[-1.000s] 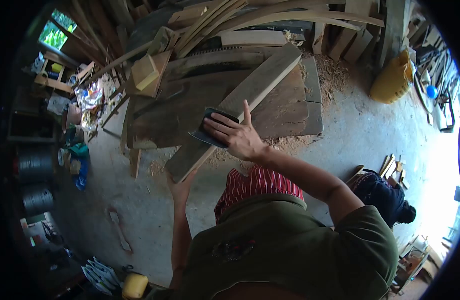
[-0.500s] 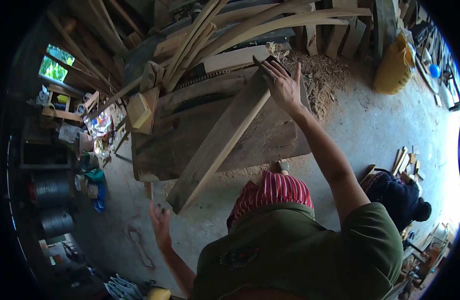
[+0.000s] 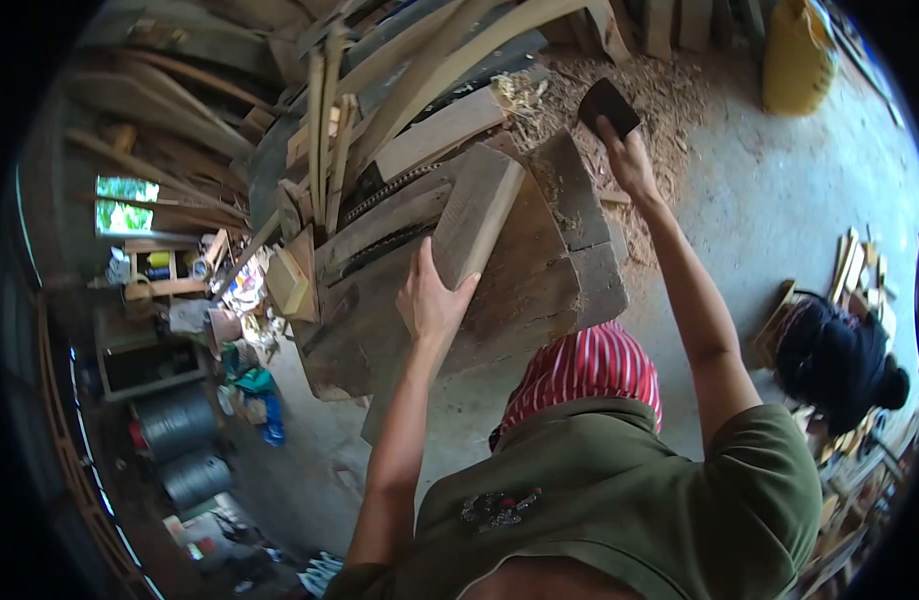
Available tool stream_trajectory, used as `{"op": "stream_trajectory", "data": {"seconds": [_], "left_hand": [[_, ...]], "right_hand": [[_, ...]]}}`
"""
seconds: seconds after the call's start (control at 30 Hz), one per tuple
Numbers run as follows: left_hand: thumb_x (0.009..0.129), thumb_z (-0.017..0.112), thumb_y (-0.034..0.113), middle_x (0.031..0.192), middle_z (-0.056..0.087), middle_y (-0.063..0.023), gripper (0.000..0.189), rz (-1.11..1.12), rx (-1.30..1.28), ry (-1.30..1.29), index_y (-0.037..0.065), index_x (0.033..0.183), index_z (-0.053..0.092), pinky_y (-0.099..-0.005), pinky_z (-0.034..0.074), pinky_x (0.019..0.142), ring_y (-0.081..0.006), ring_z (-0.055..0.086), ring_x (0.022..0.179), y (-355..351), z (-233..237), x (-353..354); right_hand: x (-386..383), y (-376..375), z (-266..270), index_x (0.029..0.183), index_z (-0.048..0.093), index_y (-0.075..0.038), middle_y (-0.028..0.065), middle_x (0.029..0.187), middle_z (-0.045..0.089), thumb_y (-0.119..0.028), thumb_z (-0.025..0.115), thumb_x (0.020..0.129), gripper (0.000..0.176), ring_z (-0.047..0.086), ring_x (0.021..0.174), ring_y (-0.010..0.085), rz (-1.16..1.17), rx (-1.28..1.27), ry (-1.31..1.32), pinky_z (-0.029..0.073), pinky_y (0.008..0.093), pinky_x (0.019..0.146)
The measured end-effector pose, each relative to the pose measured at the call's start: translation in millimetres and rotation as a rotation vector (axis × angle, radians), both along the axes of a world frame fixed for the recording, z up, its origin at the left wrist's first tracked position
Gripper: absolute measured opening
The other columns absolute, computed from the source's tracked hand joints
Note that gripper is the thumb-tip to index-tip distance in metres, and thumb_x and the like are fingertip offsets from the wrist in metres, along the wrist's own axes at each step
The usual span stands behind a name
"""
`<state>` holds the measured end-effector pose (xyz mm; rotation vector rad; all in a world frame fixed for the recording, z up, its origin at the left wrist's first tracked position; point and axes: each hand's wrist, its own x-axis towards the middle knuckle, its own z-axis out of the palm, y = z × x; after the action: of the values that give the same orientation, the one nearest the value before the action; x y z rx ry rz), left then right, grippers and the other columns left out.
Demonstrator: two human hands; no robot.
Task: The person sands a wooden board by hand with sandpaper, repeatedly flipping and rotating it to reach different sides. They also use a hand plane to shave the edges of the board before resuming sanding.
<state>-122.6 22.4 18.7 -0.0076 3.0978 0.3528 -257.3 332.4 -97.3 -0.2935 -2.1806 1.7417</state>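
A thick wooden plank (image 3: 487,200) lies at a slant across the worn wooden workbench (image 3: 520,290), its near end reaching past the bench edge. My left hand (image 3: 435,300) grips the plank around its middle, thumb on the right side and fingers on the left. Held out beyond the bench's far right corner, my right hand (image 3: 630,165) pinches a dark, flat, roughly square piece (image 3: 609,106). That piece is clear of the plank, above the floor shavings; its exact kind does not show.
Curved wooden pieces (image 3: 450,65) are stacked at the back of the bench. Wood shavings (image 3: 665,100) cover the floor at the right, near a yellow sack (image 3: 800,60). A person in dark clothing (image 3: 840,360) is low at the right. Metal drums (image 3: 185,425) stand at the left.
My left hand has come up from beside the plank's near end and taken hold of its middle. My right hand has left the plank's far end and moved right with the dark piece.
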Motion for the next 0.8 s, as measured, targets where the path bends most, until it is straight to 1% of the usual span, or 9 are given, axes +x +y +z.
{"op": "stream_trajectory", "data": {"seconds": [0.13, 0.23, 0.3, 0.33, 0.43, 0.5, 0.57, 0.73, 0.8], "left_hand": [[0.071, 0.08, 0.038, 0.127, 0.056, -0.0218, 0.085, -0.12, 0.04, -0.025, 0.003, 0.138, 0.042, -0.0481, 0.049, 0.09, -0.0387, 0.058, 0.112, 29, 7, 0], [0.07, 0.08, 0.041, 0.122, 0.058, -0.0194, 0.085, -0.234, 0.068, -0.092, 0.006, 0.137, 0.043, -0.0478, 0.048, 0.089, -0.0381, 0.058, 0.111, 64, 6, -9], [0.069, 0.08, 0.041, 0.119, 0.059, -0.0178, 0.084, -0.401, 0.022, -0.049, 0.008, 0.137, 0.043, -0.0465, 0.049, 0.088, -0.0373, 0.059, 0.109, 82, 3, -18], [0.069, 0.08, 0.041, 0.119, 0.059, -0.0178, 0.084, -0.407, 0.022, -0.056, 0.008, 0.137, 0.043, -0.0465, 0.049, 0.088, -0.0373, 0.059, 0.109, 87, 2, -20], [0.069, 0.081, 0.04, 0.116, 0.06, -0.0173, 0.083, -0.448, -0.024, -0.037, 0.01, 0.136, 0.044, -0.0459, 0.049, 0.088, -0.0366, 0.059, 0.108, 96, 5, -29], [0.068, 0.082, 0.038, 0.115, 0.061, -0.0172, 0.082, -0.453, -0.025, -0.021, 0.01, 0.136, 0.045, -0.0458, 0.048, 0.089, -0.0365, 0.06, 0.106, 96, 5, -28], [0.067, 0.083, 0.037, 0.112, 0.061, -0.0167, 0.082, -0.463, -0.047, 0.033, 0.01, 0.135, 0.046, -0.046, 0.049, 0.086, -0.0368, 0.061, 0.102, 96, 3, -28], [0.066, 0.083, 0.036, 0.106, 0.062, -0.0165, 0.082, -0.376, -0.012, 0.053, 0.01, 0.134, 0.047, -0.0477, 0.052, 0.08, -0.0378, 0.063, 0.096, 100, 2, -24], [0.066, 0.083, 0.036, 0.107, 0.062, -0.0169, 0.082, -0.358, -0.005, 0.058, 0.009, 0.135, 0.047, -0.0478, 0.052, 0.08, -0.0378, 0.063, 0.096, 101, 3, -26]], "right_hand": [[18, 26, -13, 0.126, 0.057, -0.001, 0.0203, 0.109, 0.068, -0.035, 0.05, 0.099, 0.044, 0.063, 0.105, 0.0314, -0.027, -0.09, -0.029, 0.046, 0.0388, 0.09], [32, 37, -20, 0.124, 0.058, 0.002, 0.0045, 0.098, 0.064, -0.029, 0.053, 0.099, 0.04, 0.058, 0.078, 0.0104, -0.077, -0.337, -0.094, 0.049, 0.0285, 0.066], [35, 39, -25, 0.125, 0.056, 0.002, 0.0045, 0.098, 0.064, -0.031, 0.052, 0.099, 0.042, 0.058, 0.078, 0.0114, -0.153, -0.361, 0.096, 0.048, 0.0273, 0.068], [48, 48, -6, 0.131, 0.051, 0.002, 0.0109, 0.112, 0.063, -0.03, 0.05, 0.1, 0.045, 0.059, 0.099, 0.0178, -0.102, -0.418, -0.211, 0.047, 0.0318, 0.086], [72, 55, 25, 0.139, 0.045, 0.003, 0.0111, 0.133, 0.055, -0.034, 0.052, 0.1, 0.053, 0.051, 0.121, 0.0186, -0.013, -0.441, -0.12, 0.036, 0.0311, 0.106], [89, 46, 68, 0.139, 0.044, 0.003, 0.0131, 0.139, 0.051, -0.03, 0.051, 0.101, 0.051, 0.045, 0.128, 0.0218, 0.118, -0.528, 0.012, 0.034, 0.0346, 0.108], [106, 34, 73, 0.14, 0.043, 0.002, 0.0135, 0.139, 0.05, -0.028, 0.05, 0.101, 0.05, 0.044, 0.131, 0.0221, 0.101, -0.167, -0.101, 0.033, 0.0352, 0.109], [72, 38, 37, 0.139, 0.044, 0.002, 0.0105, 0.132, 0.054, -0.038, 0.049, 0.101, 0.055, 0.047, 0.123, 0.0212, 0.104, -0.486, -0.334, 0.033, 0.0307, 0.106], [75, 35, 52, 0.139, 0.044, 0.002, 0.0131, 0.134, 0.053, -0.032, 0.049, 0.101, 0.051, 0.047, 0.125, 0.0222, 0.153, -0.485, -0.143, 0.033, 0.0319, 0.107]]}}
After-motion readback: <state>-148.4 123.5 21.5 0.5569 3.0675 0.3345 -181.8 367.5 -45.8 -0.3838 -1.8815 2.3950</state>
